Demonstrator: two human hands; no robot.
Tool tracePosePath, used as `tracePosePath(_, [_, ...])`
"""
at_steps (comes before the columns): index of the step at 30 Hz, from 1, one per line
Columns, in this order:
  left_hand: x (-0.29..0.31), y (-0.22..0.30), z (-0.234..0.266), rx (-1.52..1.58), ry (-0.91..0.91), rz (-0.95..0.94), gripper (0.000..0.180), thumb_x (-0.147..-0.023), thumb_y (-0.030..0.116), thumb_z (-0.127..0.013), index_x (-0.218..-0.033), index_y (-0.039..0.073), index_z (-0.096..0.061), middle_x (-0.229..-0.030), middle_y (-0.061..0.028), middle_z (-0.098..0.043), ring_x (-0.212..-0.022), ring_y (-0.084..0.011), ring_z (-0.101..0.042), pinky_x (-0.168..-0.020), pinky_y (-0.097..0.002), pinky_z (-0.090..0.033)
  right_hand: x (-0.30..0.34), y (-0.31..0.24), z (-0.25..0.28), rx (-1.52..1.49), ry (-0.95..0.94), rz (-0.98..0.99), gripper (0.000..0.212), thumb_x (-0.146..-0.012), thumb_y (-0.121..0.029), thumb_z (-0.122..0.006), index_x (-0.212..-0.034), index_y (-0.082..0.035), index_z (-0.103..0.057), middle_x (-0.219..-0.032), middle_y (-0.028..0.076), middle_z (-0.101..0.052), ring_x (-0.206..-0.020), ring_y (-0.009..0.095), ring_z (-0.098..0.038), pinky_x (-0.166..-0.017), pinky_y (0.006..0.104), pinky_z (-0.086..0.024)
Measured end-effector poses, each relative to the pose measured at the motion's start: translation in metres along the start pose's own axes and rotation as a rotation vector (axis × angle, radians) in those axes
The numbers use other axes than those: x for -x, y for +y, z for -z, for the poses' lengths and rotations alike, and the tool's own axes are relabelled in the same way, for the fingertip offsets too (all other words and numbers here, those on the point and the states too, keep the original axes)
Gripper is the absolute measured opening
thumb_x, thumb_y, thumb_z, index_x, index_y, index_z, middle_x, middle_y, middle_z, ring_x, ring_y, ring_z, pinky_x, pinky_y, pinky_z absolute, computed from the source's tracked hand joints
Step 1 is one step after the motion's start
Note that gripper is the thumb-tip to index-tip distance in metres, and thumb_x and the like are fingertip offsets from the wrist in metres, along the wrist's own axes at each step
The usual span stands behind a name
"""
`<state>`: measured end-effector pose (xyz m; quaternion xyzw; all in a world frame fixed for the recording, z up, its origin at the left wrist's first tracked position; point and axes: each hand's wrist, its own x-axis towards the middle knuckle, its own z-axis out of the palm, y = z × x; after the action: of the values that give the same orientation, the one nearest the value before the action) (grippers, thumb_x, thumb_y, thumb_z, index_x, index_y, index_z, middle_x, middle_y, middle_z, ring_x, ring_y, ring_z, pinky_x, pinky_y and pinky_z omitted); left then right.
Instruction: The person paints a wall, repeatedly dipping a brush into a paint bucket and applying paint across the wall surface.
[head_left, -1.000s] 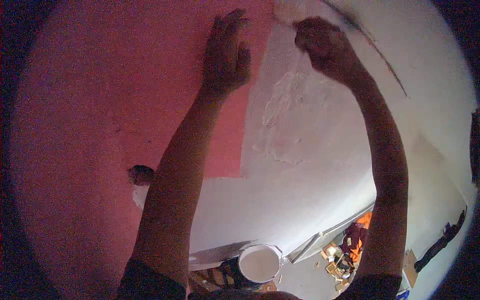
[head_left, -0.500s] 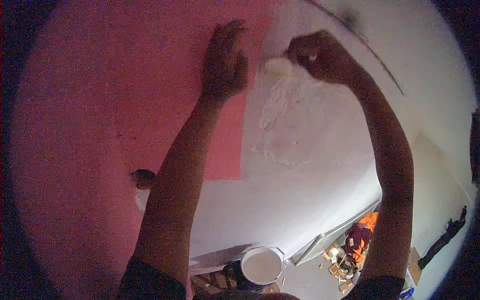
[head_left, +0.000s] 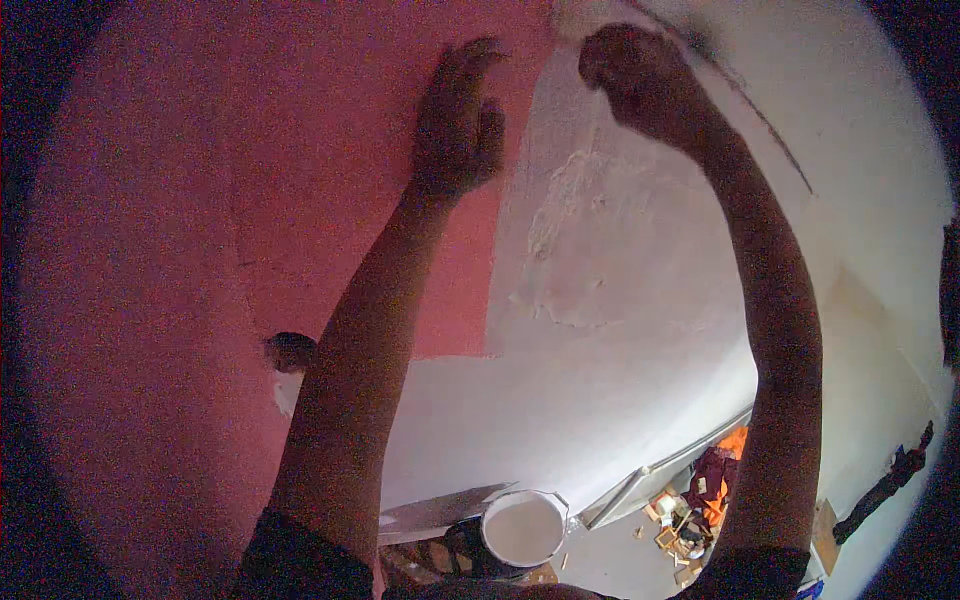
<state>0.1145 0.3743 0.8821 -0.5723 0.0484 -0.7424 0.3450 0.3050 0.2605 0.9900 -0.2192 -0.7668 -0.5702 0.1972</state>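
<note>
My left hand [head_left: 458, 125] is raised before the pink painted part of the wall [head_left: 340, 200]. Its fingers are loosely bent, with the thumb apart, and nothing shows in them. Whether it touches the wall I cannot tell. Higher and to the right, my right hand [head_left: 640, 80] is closed beside the upper pink edge. A pale, blurred shape [head_left: 572, 22] shows beside its fingers; its kind is unclear. Below the right hand lies a rough whitish patch [head_left: 570, 200] on the wall, with ridges and smears. A white bucket [head_left: 523, 530] of pale, creamy stuff stands below, between my forearms.
A dark round hole or fitting [head_left: 290, 352] is in the wall beside my left forearm. A dark crack-like line [head_left: 750, 100] runs down at upper right. Wood scraps [head_left: 672, 535] and dark red and orange cloth [head_left: 716, 475] lie on the floor near a pale board [head_left: 640, 480].
My right hand has moved up the wall, and the pale shape beside it has moved up too. My left hand has shifted slightly right.
</note>
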Motion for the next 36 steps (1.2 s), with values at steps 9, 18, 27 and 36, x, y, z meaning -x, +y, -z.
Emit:
tracePosePath(9, [0.009, 0.006, 0.009, -0.05, -0.144, 0.171, 0.042, -0.08, 0.014, -0.045, -0.12, 0.001, -0.049, -0.126, -0.0202, -0.05, -0.118, -0.0389, -0.046, -0.107, -0.0482, -0.028, 0.075, -0.096, -0.011, -0.5, -0.481, 0.108, 0.019, -0.057, 0.005, -0.056, -0.071, -0.007, -0.058, -0.085, 0.01, -0.065, -0.084, 0.027, -0.061, -0.076, 0.0391, -0.05])
tracePosePath(18, [0.003, 0.002, 0.004, -0.067, -0.107, 0.158, 0.045, -0.078, 0.011, -0.048, -0.122, 0.002, -0.049, -0.128, -0.0191, -0.049, -0.118, -0.0393, -0.045, -0.107, -0.0473, -0.029, 0.0, 0.005, 0.014, -0.395, -0.144, -0.013, 0.011, -0.069, 0.008, -0.051, -0.075, -0.001, -0.055, -0.078, 0.013, -0.062, -0.079, 0.027, -0.063, -0.072, 0.0366, -0.05])
tracePosePath(27, [-0.004, 0.017, 0.011, -0.034, -0.068, 0.142, 0.044, -0.075, 0.008, -0.048, -0.119, 0.003, -0.049, -0.123, -0.0192, -0.051, -0.117, -0.039, -0.047, -0.106, -0.0465, -0.03, -0.041, 0.011, 0.027, 0.04, 0.177, 0.056, 0.015, -0.063, 0.012, -0.051, -0.067, -0.001, -0.055, -0.072, 0.013, -0.061, -0.07, 0.03, -0.061, -0.06, 0.039, -0.049])
tracePosePath(36, [0.002, 0.011, 0.003, 0.0, 0.012, 0.051, 0.04, -0.078, 0.011, -0.047, -0.117, 0.002, -0.05, -0.121, -0.0198, -0.053, -0.116, -0.0394, -0.047, -0.106, -0.0468, -0.031, 0.041, -0.051, -0.018, -0.005, 0.099, 0.17, 0.019, -0.06, 0.006, -0.057, -0.075, -0.007, -0.056, -0.088, 0.012, -0.062, -0.091, 0.029, -0.06, -0.079, 0.0401, -0.05])
